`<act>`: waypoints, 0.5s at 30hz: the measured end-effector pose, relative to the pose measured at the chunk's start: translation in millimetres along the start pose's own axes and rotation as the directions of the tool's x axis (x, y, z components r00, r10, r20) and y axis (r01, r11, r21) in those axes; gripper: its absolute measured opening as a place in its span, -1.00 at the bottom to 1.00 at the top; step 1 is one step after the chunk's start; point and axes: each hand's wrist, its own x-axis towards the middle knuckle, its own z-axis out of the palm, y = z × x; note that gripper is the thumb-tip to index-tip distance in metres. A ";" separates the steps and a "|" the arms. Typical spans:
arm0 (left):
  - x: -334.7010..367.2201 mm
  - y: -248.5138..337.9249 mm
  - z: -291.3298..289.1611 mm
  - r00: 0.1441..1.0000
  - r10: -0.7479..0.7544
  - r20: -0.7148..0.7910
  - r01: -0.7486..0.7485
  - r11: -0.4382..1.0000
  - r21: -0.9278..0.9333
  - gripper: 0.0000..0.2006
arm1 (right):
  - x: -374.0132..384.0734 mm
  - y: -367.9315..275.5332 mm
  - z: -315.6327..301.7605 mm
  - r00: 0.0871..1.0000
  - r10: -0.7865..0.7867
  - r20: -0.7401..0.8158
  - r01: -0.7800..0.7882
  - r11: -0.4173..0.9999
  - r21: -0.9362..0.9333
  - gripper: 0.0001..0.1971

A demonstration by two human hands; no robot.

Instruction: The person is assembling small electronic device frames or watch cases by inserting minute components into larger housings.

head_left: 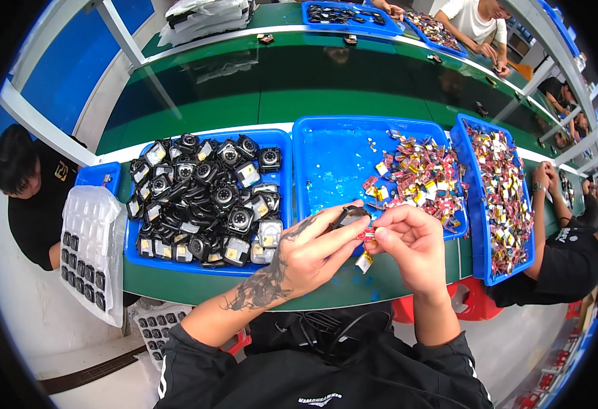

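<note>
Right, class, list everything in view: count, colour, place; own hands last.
Large trays: three, blue, near table edge
Watch cases: many, mostly black, left tray
Small parts: many, red and yellow, middle and right trays
Far trays: two, blue, top
Table: one, green, centre
Moulded tray: one, white, far left
Stool: at least one, red, lower right
Other people: at least four, mostly black-clothed, edges
Held case: one, dark, left hand
Held piece: one, red, right fingertips
Left hand: one, tattooed, centre
Right hand: one, centre

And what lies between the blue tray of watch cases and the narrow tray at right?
In the head view, a wide blue tray lies between them, with small red and yellow parts heaped toward its right side.
</note>
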 end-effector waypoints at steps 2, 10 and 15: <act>1.4 -3.1 0.6 0.997 0.070 0.020 -0.071 0.996 0.058 -0.69 | -0.4 -0.1 -1.2 1.000 -0.028 0.013 0.028 0.998 -0.048 -0.89; -2.1 -3.4 2.2 0.982 -0.154 0.113 0.172 0.970 -0.170 -0.79 | 5.3 -8.8 -13.2 0.994 -0.057 0.096 0.081 0.958 -0.275 -0.94; -0.5 -3.9 1.1 0.581 -0.561 0.590 0.779 0.173 -0.603 -0.77 | -3.3 -2.0 -3.3 0.995 -0.103 0.004 0.099 0.942 -0.321 -0.87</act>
